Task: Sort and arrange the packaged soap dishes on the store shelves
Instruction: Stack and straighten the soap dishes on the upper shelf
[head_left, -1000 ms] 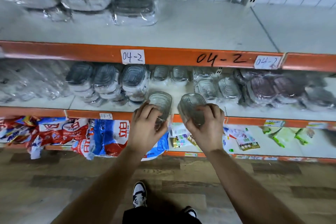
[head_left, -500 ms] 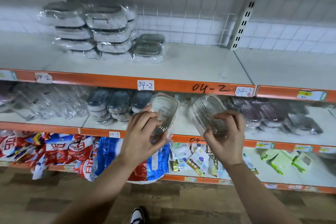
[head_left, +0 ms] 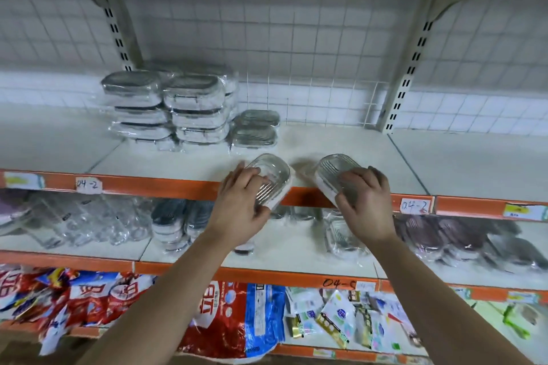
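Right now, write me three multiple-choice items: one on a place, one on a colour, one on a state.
1. Where on the upper shelf do the stacked packs sit? A. back left B. front right C. far right end
2. What colour is the shelf edge? A. blue B. orange C. green
3. What is the left hand doing? A. hanging empty B. pressing a label C. gripping a soap dish
Answers: 1 A, they stand rearward, left of the held dish; 2 B, the front strip is orange; 3 C, its fingers curl round the dish.
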`<move>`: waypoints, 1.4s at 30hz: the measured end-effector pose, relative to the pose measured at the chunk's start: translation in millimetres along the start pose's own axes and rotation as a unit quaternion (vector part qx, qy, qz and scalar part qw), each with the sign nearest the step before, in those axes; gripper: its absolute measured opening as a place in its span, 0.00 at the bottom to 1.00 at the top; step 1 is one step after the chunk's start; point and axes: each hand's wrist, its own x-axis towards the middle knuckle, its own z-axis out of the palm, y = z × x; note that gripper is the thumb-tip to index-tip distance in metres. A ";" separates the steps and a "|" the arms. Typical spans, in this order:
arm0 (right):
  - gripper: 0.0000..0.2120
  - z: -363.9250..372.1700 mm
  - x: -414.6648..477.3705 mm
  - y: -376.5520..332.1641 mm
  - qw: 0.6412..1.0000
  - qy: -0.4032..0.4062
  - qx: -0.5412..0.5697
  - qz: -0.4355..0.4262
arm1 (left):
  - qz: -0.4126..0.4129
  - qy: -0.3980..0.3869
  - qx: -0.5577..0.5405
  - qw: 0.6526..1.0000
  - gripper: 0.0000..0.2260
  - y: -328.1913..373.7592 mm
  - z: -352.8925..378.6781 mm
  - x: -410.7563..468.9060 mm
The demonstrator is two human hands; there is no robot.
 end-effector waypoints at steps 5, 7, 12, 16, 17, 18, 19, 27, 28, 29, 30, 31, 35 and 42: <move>0.24 16.0 21.7 2.4 0.998 -0.014 -0.044 0.047 | -0.045 -0.035 0.011 0.998 0.26 -3.1 5.5 23.5; 0.24 19.6 31.6 3.8 0.998 -0.029 -0.016 0.054 | -0.042 -0.011 0.016 0.999 0.26 -6.4 9.5 31.4; 0.16 27.8 56.5 6.5 0.991 -0.093 0.007 0.097 | -0.023 0.028 -0.007 0.999 0.27 -15.2 12.1 41.3; 0.17 39.4 75.9 3.8 0.988 -0.103 -0.015 0.110 | -0.003 0.046 -0.014 0.999 0.33 -17.7 5.4 56.2; 0.17 43.3 80.3 3.5 0.989 -0.102 -0.020 0.110 | 0.000 0.049 -0.012 0.999 0.34 -18.4 2.8 63.6; 0.19 46.5 84.4 1.6 0.989 -0.096 -0.024 0.111 | 0.001 0.047 -0.006 0.999 0.35 -19.3 0.1 72.4; 0.22 50.6 87.3 0.8 0.989 -0.092 -0.027 0.112 | 0.002 0.042 0.002 0.999 0.35 -20.5 -2.2 82.7; 0.26 68.3 84.0 2.2 0.990 -0.108 -0.044 0.077 | -0.020 -0.019 0.035 0.999 0.35 -40.5 -6.5 175.9; 0.26 69.2 83.7 2.6 0.990 -0.105 -0.045 0.077 | -0.019 -0.029 0.047 0.998 0.35 -43.6 -4.4 187.0; 0.26 70.3 83.5 3.9 0.991 -0.103 -0.046 0.075 | -0.017 -0.038 0.059 0.997 0.35 -46.7 -2.0 197.6; 0.25 71.1 83.3 4.9 0.991 -0.100 -0.047 0.071 | -0.016 -0.047 0.069 0.996 0.36 -49.5 -0.5 207.9; 0.25 72.4 82.9 6.4 0.992 -0.097 -0.046 0.066 | -0.016 -0.057 0.080 0.995 0.36 -52.3 0.8 217.8; 0.24 74.1 83.0 9.9 0.992 -0.099 -0.044 0.062 | -0.016 -0.105 0.111 0.988 0.38 -62.0 4.4 253.1; 0.24 74.7 83.5 11.7 0.993 -0.095 -0.039 0.062 | -0.036 -0.183 0.117 0.975 0.27 -76.9 19.5 284.5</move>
